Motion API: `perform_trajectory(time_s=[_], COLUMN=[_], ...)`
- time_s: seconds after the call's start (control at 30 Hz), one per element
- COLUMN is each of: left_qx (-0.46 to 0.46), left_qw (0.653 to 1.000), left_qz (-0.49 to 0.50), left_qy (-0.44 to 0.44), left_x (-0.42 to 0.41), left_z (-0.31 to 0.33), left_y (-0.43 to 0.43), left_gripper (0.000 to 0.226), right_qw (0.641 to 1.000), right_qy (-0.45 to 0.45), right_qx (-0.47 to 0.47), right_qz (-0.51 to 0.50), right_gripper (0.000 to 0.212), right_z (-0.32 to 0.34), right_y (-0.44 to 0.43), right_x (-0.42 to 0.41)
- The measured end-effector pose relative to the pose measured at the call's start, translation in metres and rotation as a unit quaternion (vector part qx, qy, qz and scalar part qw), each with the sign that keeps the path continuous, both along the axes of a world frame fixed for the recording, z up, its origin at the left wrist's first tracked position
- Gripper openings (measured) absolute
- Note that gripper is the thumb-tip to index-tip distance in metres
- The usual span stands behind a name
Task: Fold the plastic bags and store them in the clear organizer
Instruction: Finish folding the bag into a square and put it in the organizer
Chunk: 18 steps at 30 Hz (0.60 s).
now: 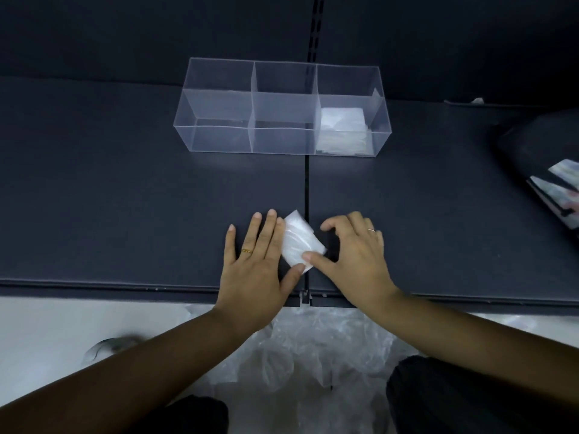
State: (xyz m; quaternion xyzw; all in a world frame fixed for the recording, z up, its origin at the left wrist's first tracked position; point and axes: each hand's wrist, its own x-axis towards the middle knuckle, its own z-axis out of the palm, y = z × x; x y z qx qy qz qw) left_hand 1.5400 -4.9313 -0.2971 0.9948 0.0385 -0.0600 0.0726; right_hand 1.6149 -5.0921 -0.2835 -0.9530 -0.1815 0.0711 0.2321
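Head view shows your two hands on the near edge of the dark desk (125,198), working one folded bag (301,242) that lies over the centre seam of the desk. Your left hand (257,261) lies flat, fingers spread and extended, with its index finger along the left side of the bag and its thumb at the near corner. Your right hand (354,255) is loosely curled, thumb tip pressing the near right corner; the other fingers arch above the surface. Neither hand is closed around the bag: both pin it down.

The bag is already reduced to a small, compact rectangle, so the folding of this piece appears to be nearly complete. Transfer is the step that remains.

The clear organizer (282,108) stands toward the far edge of the desk, well apart from your hands. Its right compartment holds a stack of folded bags (343,126); the left and middle compartments show no clear contents.

Below the near edge, a heap of loose plastic bags (297,349) lies on the floor. Judge the task as under way, with much left.
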Motion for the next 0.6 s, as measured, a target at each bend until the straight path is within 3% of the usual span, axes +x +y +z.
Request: perform_trajectory(time_s=[0.23,0.47,0.6], left_qx=[0.014,-0.003,-0.195], left_qw=[1.000,0.998,0.972], left_qz=[0.002,0.050,0.132], left_qy=[0.025,0.046,0.023], left_x=[0.000,-0.005,-0.011], left_z=[0.003,0.003,0.021], left_y=[0.000,-0.007,-0.011], left_gripper=[0.088,0.091,0.101], right_qw=[0.999,0.997,0.961], right_qy=[-0.036,0.059,0.193], right_qx=[0.011,0.052,0.197], right_qz=[-0.025,-0.011,-0.030], right_gripper=[0.016,0.020,0.023], right_z=[-0.004,0.008,0.030], right_y=[-0.007,0.007,0.005], right_x=[-0.004,-0.004,0.012])
